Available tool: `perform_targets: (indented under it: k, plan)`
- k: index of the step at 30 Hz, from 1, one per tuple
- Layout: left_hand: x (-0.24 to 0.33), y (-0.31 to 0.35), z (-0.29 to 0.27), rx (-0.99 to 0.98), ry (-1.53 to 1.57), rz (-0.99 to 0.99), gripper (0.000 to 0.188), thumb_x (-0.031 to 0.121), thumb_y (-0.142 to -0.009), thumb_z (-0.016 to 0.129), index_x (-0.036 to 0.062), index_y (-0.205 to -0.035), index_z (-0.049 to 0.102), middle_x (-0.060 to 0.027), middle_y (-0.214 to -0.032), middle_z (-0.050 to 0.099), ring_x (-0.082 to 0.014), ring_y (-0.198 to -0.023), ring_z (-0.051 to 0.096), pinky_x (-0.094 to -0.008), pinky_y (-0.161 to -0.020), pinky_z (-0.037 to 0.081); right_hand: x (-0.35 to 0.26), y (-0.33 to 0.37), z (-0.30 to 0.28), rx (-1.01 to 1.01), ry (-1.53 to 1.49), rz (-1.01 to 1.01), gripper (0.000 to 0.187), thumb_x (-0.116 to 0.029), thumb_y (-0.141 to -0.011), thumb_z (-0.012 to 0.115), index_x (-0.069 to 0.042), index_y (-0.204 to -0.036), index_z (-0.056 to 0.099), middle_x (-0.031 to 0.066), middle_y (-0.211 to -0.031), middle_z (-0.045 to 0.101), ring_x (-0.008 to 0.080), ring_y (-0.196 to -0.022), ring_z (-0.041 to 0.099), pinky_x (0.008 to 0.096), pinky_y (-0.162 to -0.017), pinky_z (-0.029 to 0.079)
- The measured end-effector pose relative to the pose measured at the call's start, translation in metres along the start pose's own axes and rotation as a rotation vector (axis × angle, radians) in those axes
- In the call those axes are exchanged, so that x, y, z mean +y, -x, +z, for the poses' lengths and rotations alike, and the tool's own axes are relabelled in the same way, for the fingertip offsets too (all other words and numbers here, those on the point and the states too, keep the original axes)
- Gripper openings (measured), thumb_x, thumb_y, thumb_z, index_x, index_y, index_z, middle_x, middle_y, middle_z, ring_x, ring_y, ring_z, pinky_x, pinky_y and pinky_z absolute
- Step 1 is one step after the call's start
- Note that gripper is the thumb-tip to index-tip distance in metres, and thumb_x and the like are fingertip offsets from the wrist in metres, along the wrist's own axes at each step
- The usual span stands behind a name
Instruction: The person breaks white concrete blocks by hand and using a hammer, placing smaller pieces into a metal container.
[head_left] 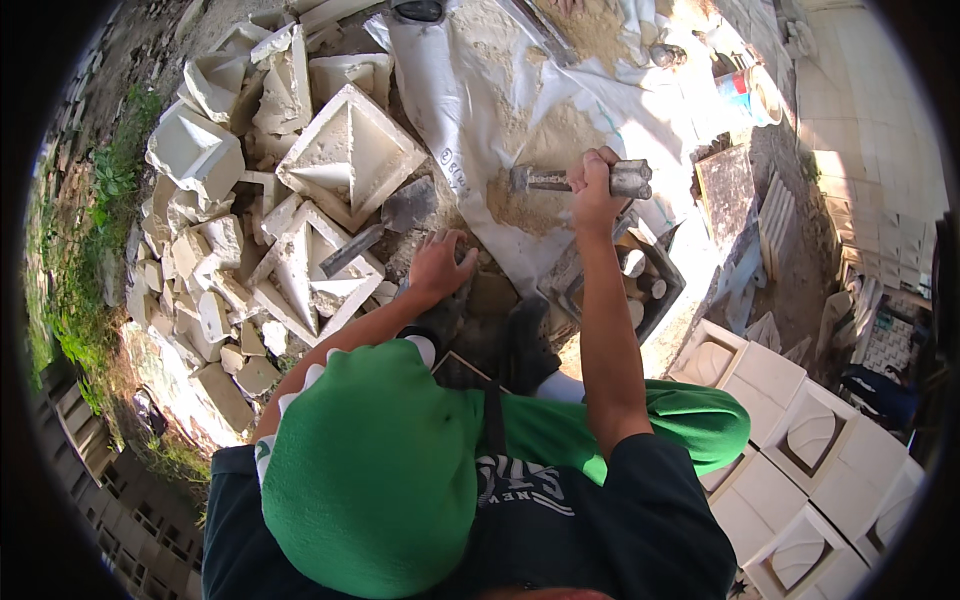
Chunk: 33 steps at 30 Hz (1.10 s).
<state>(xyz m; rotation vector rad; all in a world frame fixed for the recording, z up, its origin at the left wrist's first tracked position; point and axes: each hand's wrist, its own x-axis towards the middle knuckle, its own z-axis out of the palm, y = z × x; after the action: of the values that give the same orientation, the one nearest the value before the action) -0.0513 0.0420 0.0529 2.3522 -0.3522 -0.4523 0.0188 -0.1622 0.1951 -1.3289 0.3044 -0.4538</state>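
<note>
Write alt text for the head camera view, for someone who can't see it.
The fingers of a person's right hand wrap a grey tool over a sandy white sheet; the left hand is near a grey slab. Jumbled pale castings lie at left, and recessed pale blocks sit at lower right.

right hand [594, 178] grips a dusty grey cylindrical-headed tool [631, 179] above the crumpled white sheet [428, 95]; left hand [436, 264] beside its left edge.

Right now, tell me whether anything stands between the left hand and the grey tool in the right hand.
Nothing visible blocks the way: between the left hand and the grey tool gripped by the right hand, only part of the white sheet and some sandy powder show.
</note>
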Motion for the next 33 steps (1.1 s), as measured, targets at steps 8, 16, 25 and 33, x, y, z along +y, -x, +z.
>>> perform_targets:
  k: [8,16,25,33]
  plan:
    - [-0.012,-0.006,0.002,0.042,0.056,-0.018,0.036,0.035,-0.080,0.062,0.0076,-0.103,0.058,-0.0145,-0.102,0.060,-0.0352,-0.101,0.054,-0.0445,-0.091,0.040,-0.092,-0.005,0.009,-0.005,-0.082,-0.093,0.025,-0.009,-0.078,0.044,-0.013,-0.058,0.028,-0.0016,-0.047,0.026,0.0090,-0.041,0.021,0.0260,-0.041,0.023]
    - [-0.003,-0.006,-0.001,0.079,0.025,0.010,0.034,0.033,-0.080,0.063,0.0073,-0.101,0.058,-0.0127,-0.100,0.061,-0.0331,-0.098,0.056,-0.0430,-0.088,0.042,0.014,0.005,0.005,0.192,0.018,-0.058,0.024,-0.005,-0.080,0.046,-0.011,-0.063,0.031,-0.0030,-0.053,0.027,0.0072,-0.045,0.026,0.0250,-0.043,0.022]
    - [-0.010,-0.004,-0.004,0.058,0.099,-0.048,0.036,0.036,-0.080,0.062,0.0081,-0.102,0.058,-0.0142,-0.102,0.060,-0.0364,-0.100,0.055,-0.0457,-0.091,0.041,-0.102,0.007,0.014,-0.051,-0.142,-0.163,0.027,-0.005,-0.079,0.049,-0.012,-0.061,0.031,-0.0033,-0.051,0.029,0.0067,-0.043,0.025,0.0232,-0.043,0.023]
    - [-0.008,-0.006,-0.003,0.073,0.093,-0.007,0.034,0.035,-0.081,0.062,0.0077,-0.100,0.058,-0.0131,-0.100,0.061,-0.0351,-0.098,0.057,-0.0456,-0.095,0.040,0.002,-0.017,0.003,0.122,0.012,0.056,0.027,-0.004,-0.079,0.050,-0.012,-0.063,0.031,-0.0034,-0.051,0.028,0.0086,-0.043,0.028,0.0253,-0.043,0.025]
